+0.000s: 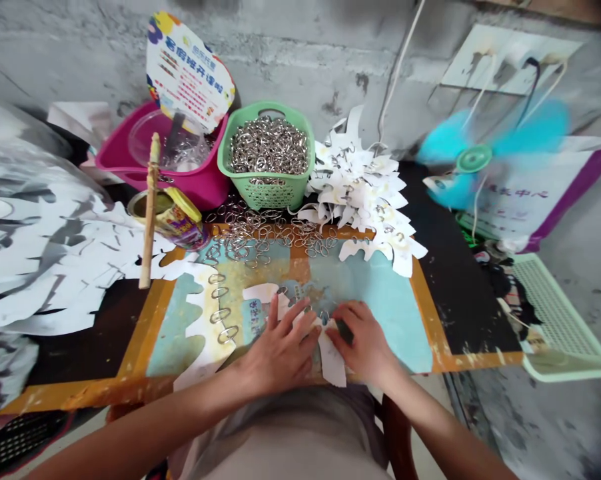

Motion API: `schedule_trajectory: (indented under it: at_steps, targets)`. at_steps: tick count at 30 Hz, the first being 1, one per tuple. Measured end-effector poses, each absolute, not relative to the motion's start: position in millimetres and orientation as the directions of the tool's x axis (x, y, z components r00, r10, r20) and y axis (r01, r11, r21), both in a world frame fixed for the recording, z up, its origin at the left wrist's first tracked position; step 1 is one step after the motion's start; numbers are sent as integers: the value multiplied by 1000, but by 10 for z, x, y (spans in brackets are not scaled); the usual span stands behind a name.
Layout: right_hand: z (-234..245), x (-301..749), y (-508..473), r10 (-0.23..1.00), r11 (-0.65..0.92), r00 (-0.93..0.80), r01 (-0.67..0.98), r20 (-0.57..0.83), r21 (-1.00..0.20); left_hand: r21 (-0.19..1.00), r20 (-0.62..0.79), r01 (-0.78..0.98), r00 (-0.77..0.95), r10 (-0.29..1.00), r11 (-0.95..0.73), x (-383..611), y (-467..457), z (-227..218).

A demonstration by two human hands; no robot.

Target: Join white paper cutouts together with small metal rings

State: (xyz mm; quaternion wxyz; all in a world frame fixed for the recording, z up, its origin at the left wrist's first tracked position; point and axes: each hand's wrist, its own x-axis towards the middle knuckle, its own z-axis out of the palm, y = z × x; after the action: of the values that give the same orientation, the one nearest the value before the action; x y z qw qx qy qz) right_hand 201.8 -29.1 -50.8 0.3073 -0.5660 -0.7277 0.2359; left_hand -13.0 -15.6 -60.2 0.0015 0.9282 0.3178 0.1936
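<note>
A white cut-out piece (pixel 333 363) with metal rings along it lies on the table's front part, under both of my hands. My left hand (pixel 284 350) lies over its left part with the fingers spread, pressing on it. My right hand (pixel 363 343) has thumb and forefinger closed at its right part, by a metal ring (pixel 324 316). The fingers hide part of the piece there. Left of my hands, another white cut-out strip (pixel 208 347) has several metal rings (pixel 220 313) laid along its toothed edge.
Loose rings (pixel 260 233) lie before a green basket (pixel 265 190) full of rings. A pink basket (pixel 205 183) and a tin (pixel 180 223) with a stick (pixel 151 220) stand left. Ringed white pieces (pixel 355 180) are piled right, cut-outs (pixel 80 267) left. A blue fan (pixel 474 159) spins at right.
</note>
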Motion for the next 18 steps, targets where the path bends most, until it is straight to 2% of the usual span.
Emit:
schedule_trajectory:
  at_steps: [2, 4, 7, 8, 9, 10, 12, 14, 16, 18]
  targets:
    - [-505, 1979, -277, 979, 203, -157, 656, 132, -727, 167, 384, 610, 684, 621, -775, -145, -201, -572]
    - [-474, 1972, -271, 994, 84, -108, 564, 28, -822, 251, 419, 635, 609, 673, -731, -189, -307, -533]
    - [-353, 1982, -256, 987, -101, -92, 311, -136, -945, 485, 547, 596, 364, 754, -640, -267, -558, -506]
    - [-297, 1981, -248, 983, -135, -86, 234, -159, -963, 609, 547, 543, 241, 802, -578, -280, -638, -509]
    - [-238, 1973, -240, 983, -153, -73, 171, -167, -973, 734, 498, 459, 137, 856, -500, -278, -702, -512]
    - [-179, 1957, -233, 983, -163, -60, 121, -171, -979, 849, 383, 348, 114, 917, -398, -260, -741, -513]
    - [-74, 1905, -225, 978, -192, -72, 40, -195, -981, 983, 28, 166, 284, 958, -78, -173, -741, -494]
    - [-3, 1836, -234, 969, -223, -116, -22, -219, -975, 979, -199, 36, 373, 906, 200, -44, -651, -446]
    - [32, 1774, -257, 965, -230, -144, -61, -220, -971, 941, -279, -126, 242, 929, 315, 84, -528, -386]
    - [42, 1747, -289, 967, -217, -155, -82, -203, -973, 913, -318, -225, 136, 938, 341, 169, -427, -330]
